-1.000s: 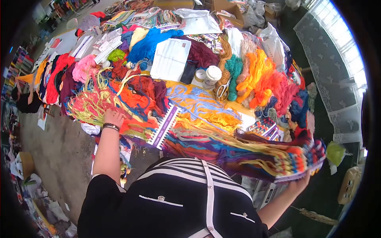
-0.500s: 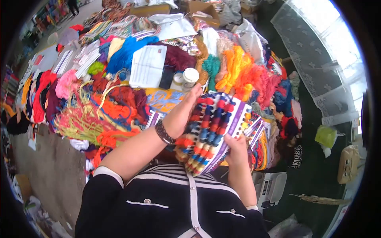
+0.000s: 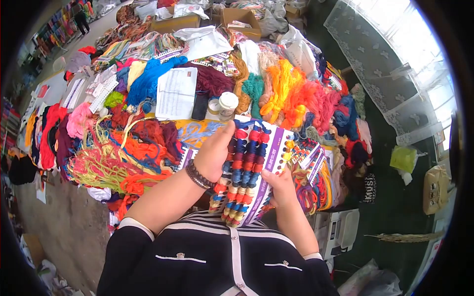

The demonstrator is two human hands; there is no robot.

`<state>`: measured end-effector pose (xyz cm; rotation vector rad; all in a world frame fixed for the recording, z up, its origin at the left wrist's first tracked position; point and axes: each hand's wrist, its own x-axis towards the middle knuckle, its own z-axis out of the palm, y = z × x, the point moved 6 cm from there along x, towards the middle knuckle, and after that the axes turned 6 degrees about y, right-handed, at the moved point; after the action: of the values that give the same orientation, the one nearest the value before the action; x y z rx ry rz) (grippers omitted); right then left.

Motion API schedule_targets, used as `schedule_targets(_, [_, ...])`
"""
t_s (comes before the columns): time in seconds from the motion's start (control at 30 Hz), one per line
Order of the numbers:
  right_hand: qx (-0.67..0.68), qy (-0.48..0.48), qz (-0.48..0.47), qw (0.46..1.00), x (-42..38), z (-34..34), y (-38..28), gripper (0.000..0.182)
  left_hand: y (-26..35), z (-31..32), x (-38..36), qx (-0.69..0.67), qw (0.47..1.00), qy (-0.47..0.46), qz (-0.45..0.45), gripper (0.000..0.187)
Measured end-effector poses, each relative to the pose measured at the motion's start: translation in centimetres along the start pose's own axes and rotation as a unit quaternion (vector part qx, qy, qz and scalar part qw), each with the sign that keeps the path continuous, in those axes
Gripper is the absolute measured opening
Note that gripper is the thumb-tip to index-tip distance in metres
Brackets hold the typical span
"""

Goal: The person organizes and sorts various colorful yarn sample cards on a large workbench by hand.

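Observation:
A stack of white and purple thread cards (image 3: 270,155), strung with knotted yarn in red, navy, blue and cream, is held upright in front of my chest. My left hand (image 3: 213,152) wears a dark braided bracelet and presses along the left edge of the cards, its fingers mostly hidden behind them. On the right side my right hand (image 3: 280,185) grips the stack, thumb on the front card. Just beyond the cards stand a white-lidded jar (image 3: 228,101) and a printed paper sheet (image 3: 176,93).
Heaps of colored yarn (image 3: 286,93) cover the table. Cardboard boxes (image 3: 241,22) sit at its far side. A lace curtain (image 3: 370,64) hangs at the right, near a green bag (image 3: 404,159) and a tan bag (image 3: 435,190). A person (image 3: 80,18) stands at the far left.
The cards have moved slightly left and turned more upright, with their front facing me more squarely. Both hands have shifted left with them, and the camera view has shifted a little.

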<state>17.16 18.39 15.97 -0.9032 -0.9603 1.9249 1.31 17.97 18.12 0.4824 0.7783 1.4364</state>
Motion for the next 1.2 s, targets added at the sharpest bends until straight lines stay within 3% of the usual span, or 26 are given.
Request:
schedule_targets(0.13, [0.025,-0.014,-0.002,1.0,0.0,0.9,-0.3,0.039,-1.4,0.3,-0.5,-0.138,0.988,-0.025,-0.071,0.059])
schedule_targets(0.23, [0.032,0.004,0.008,0.999,0.2,0.5,0.2,0.039,-1.0,1.2,-0.6,-0.085,0.996,-0.036,-0.012,0.06])
schedule_targets(0.53, [0.047,-0.009,0.028,0.998,0.2,0.8,0.7,0.041,-3.2,-1.3,-0.5,-0.104,0.99,-0.057,-0.073,0.042])
schedule_targets(0.6, [0.047,-0.007,0.029,0.998,0.2,0.8,0.8,0.041,-2.9,-2.7,-0.2,0.155,0.988,0.01,0.002,0.039])
schedule_targets(0.63, [0.045,-0.003,0.029,0.999,0.2,0.7,0.8,0.042,-3.0,-2.9,-0.2,0.155,0.988,0.01,0.001,0.039])
schedule_targets(0.7, [0.042,0.0,0.02,0.999,0.0,0.6,0.6,0.042,-1.8,-3.1,-0.6,0.346,0.927,0.037,0.142,0.039])
schedule_targets(0.73, [0.039,0.001,0.01,0.999,-0.1,0.7,0.3,0.043,-1.8,-2.5,-0.9,0.065,0.995,0.003,0.074,0.05])
schedule_targets(0.8, [0.055,0.006,-0.003,0.998,-0.2,1.2,-0.2,0.043,-0.3,0.6,-3.7,-0.023,0.997,-0.067,0.034,0.066])
schedule_targets(0.83, [0.056,0.012,0.006,0.998,-0.2,1.1,-0.2,0.044,-1.1,0.9,-4.2,0.025,0.992,-0.124,0.028,0.078])
schedule_targets(0.97, [0.056,0.026,0.03,0.998,-0.1,1.1,0.5,0.046,-3.4,0.4,-3.7,-0.081,0.989,-0.124,-0.016,0.082])
schedule_targets(1.03, [0.062,0.031,0.035,0.997,-0.1,1.1,0.7,0.046,-3.9,-0.3,-3.1,-0.067,0.992,-0.108,0.013,0.083])
schedule_targets(1.07, [0.066,0.039,0.029,0.997,-0.2,1.0,0.6,0.044,-3.9,-0.5,-3.3,-0.002,0.992,-0.128,0.011,0.084])
schedule_targets(1.13, [0.074,0.05,0.023,0.996,-0.5,0.8,0.2,0.038,-2.3,-0.3,-3.3,0.084,0.985,-0.102,0.113,0.087])
schedule_targets(1.2, [0.077,0.061,0.007,0.995,-0.3,0.2,-0.1,0.034,-1.5,0.0,-4.5,0.159,0.976,-0.104,0.103,0.09])
